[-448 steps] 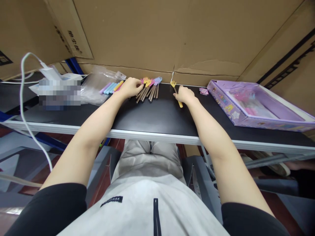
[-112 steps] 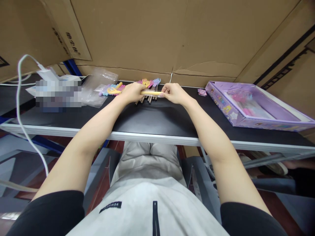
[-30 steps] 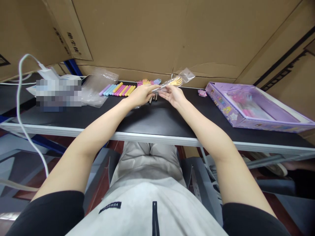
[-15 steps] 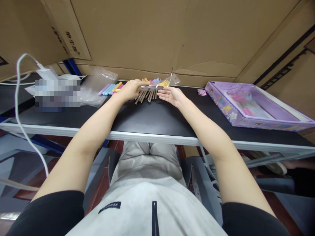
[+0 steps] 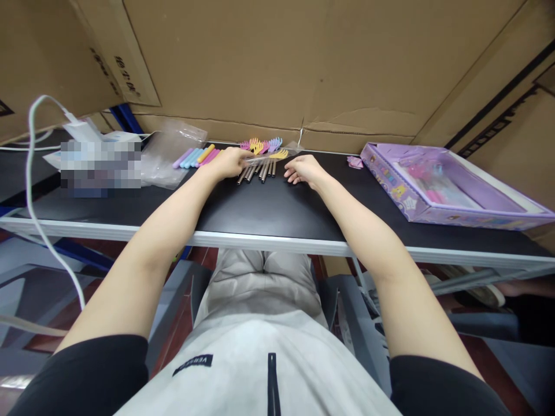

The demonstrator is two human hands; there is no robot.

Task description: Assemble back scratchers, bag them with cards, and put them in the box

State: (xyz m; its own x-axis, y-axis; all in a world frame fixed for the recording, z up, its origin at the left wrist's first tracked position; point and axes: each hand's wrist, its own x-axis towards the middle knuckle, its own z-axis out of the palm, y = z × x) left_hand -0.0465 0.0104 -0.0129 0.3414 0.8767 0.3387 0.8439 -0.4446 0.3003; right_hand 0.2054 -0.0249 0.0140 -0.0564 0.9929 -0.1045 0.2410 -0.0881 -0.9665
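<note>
My left hand (image 5: 228, 162) is closed on the handle end of a yellow scratcher in a clear sleeve (image 5: 277, 154), which lies across a row of several claw-headed scratchers (image 5: 259, 156) with metal shafts and pink, yellow and blue heads at the back of the black table (image 5: 277, 205). My right hand (image 5: 302, 169) rests palm down on the table just right of that row, fingers loosely curved, holding nothing.
Coloured handle grips (image 5: 196, 156) lie beside a pile of clear plastic bags (image 5: 171, 151) at the left. A white charger and cable (image 5: 41, 133) sit further left. A purple toy box (image 5: 446, 185) stands at the right. Cardboard boxes (image 5: 277, 63) wall the back.
The bagged yellow scratcher came down from the air onto the row, moved leftward by my left hand. My right hand let go of it, turned palm down and settled on the table.
</note>
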